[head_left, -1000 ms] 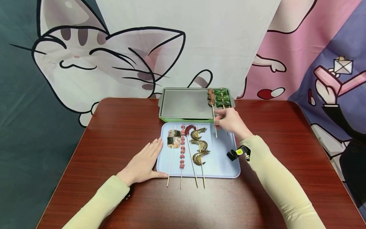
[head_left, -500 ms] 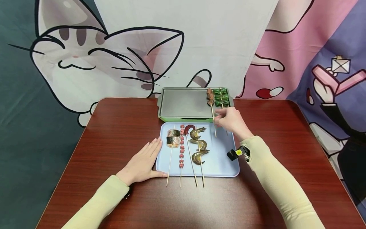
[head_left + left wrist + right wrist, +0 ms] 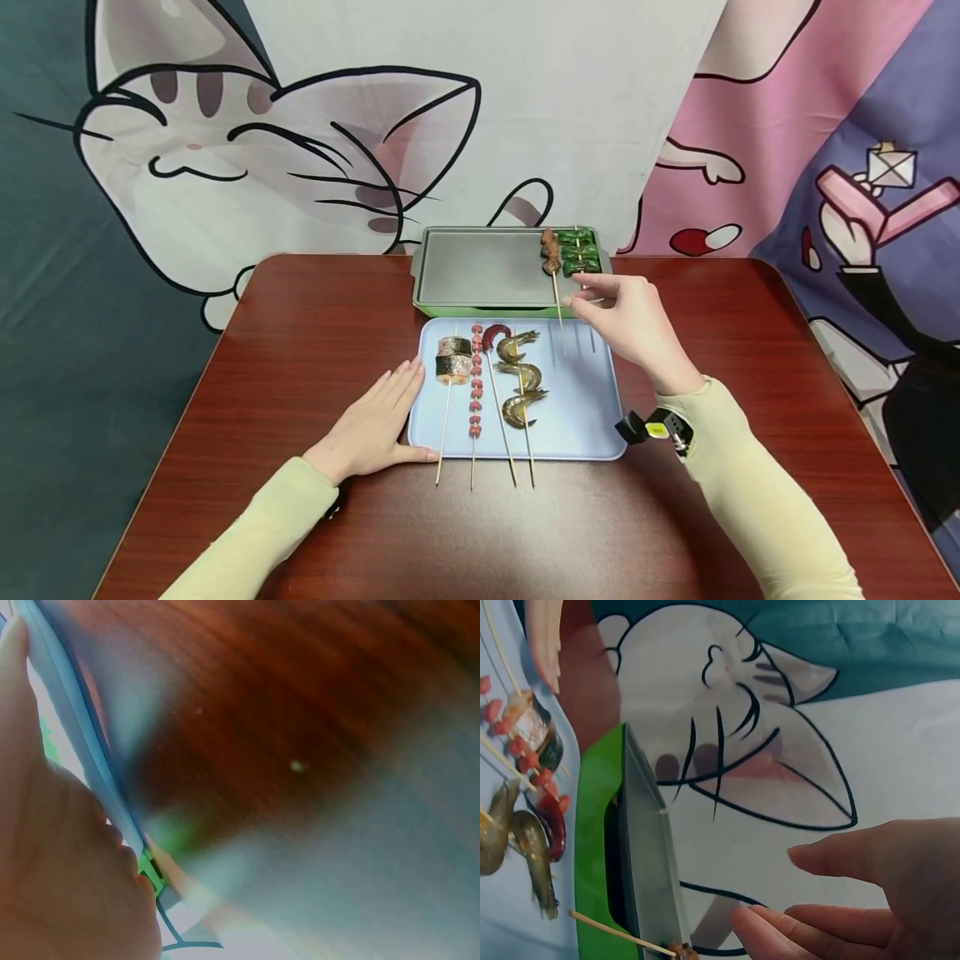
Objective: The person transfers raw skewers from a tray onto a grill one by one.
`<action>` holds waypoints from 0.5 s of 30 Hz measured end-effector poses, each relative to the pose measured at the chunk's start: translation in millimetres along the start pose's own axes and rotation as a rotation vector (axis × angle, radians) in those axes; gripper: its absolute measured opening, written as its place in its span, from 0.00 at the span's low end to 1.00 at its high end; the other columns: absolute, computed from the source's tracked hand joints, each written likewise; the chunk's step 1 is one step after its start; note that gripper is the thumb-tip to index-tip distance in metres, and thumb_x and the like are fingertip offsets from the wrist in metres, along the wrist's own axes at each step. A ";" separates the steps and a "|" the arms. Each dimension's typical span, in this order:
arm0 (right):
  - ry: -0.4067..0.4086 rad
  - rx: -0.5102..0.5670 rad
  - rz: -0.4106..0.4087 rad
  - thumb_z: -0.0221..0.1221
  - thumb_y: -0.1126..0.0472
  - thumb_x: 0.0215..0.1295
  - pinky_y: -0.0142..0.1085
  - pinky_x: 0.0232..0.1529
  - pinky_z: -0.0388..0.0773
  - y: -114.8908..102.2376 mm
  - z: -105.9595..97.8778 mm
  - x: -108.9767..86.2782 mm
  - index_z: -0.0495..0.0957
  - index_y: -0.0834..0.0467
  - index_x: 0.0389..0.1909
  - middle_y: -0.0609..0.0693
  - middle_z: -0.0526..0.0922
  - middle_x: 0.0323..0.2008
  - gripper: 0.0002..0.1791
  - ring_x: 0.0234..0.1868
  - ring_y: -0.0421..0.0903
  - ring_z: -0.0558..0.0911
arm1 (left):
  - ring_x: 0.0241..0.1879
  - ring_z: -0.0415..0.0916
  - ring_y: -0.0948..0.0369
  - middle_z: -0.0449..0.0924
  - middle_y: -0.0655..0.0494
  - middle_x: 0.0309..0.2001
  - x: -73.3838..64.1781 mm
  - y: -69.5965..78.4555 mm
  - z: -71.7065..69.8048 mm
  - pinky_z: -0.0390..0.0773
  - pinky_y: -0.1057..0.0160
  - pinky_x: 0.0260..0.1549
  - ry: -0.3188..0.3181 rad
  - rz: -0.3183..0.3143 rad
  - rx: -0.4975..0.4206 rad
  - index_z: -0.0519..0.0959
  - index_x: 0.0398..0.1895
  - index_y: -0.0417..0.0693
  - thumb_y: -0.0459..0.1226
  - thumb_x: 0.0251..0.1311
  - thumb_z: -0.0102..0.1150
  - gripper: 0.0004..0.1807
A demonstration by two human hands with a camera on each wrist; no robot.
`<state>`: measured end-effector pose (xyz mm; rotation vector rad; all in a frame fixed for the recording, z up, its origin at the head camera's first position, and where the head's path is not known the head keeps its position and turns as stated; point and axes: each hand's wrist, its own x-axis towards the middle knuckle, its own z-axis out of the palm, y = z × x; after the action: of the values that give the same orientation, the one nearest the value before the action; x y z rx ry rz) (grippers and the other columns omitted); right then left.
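Note:
My right hand (image 3: 637,321) hovers at the front right corner of the green griddle (image 3: 487,267). Its thumb and fingers stand apart with nothing between them in the right wrist view. Beside the fingertips a brown meat skewer (image 3: 551,252) lies on the griddle, its stick jutting over the front rim. A green pepper skewer (image 3: 579,252) lies to its right, its stick partly behind the hand. My left hand (image 3: 375,421) rests with straight fingers along the left edge of the light blue tray (image 3: 581,421), thumb at the near corner.
On the tray lie a fish-roll skewer (image 3: 453,367), a skewer of small red pieces (image 3: 476,383), a dark red tentacle skewer (image 3: 495,336) and a shrimp skewer (image 3: 521,408). Their sticks overhang the near rim. A brown table (image 3: 315,333) and a printed curtain (image 3: 585,108) surround this.
My right hand has let go of the meat skewer's stick and drawn back slightly, up and right, fingers parting. The meat skewer stays on the griddle. The left hand has not moved.

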<state>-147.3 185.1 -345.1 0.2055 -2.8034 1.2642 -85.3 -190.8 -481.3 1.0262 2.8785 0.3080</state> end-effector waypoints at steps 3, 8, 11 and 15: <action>0.010 0.000 -0.035 0.67 0.52 0.67 0.37 0.31 0.81 -1.5 -0.2 -9.5 0.84 0.57 0.58 0.51 0.89 0.40 0.22 0.35 0.46 0.88 | 0.79 0.43 0.47 0.43 0.38 0.80 -0.5 -1.0 0.9 0.46 0.51 0.76 0.001 0.000 -0.004 0.49 0.79 0.31 0.78 0.55 0.48 0.68; -0.005 0.024 -0.050 0.68 0.49 0.67 0.35 0.32 0.82 -2.4 1.7 -26.4 0.86 0.57 0.56 0.48 0.90 0.38 0.22 0.36 0.43 0.88 | 0.79 0.43 0.47 0.43 0.38 0.80 -0.1 -0.2 0.5 0.46 0.51 0.76 -0.001 -0.001 -0.003 0.49 0.79 0.31 0.78 0.55 0.49 0.68; -0.017 0.037 -0.048 0.68 0.49 0.66 0.34 0.35 0.83 -2.0 4.2 -36.1 0.86 0.56 0.55 0.46 0.90 0.38 0.21 0.37 0.41 0.88 | 0.78 0.44 0.46 0.44 0.37 0.80 0.4 1.1 -0.7 0.48 0.50 0.75 0.008 0.001 -0.007 0.50 0.79 0.30 0.77 0.55 0.51 0.68; -0.045 0.071 -0.047 0.70 0.53 0.65 0.33 0.36 0.84 -1.3 9.7 -48.2 0.87 0.57 0.53 0.46 0.90 0.37 0.19 0.37 0.40 0.88 | 0.78 0.45 0.46 0.45 0.37 0.80 0.6 3.5 -4.4 0.49 0.49 0.75 0.002 -0.007 -0.008 0.51 0.78 0.30 0.75 0.55 0.55 0.67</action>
<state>-99.4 181.7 -355.8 0.3054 -2.7757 1.3668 -84.2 -188.5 -476.3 1.0156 2.8795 0.3209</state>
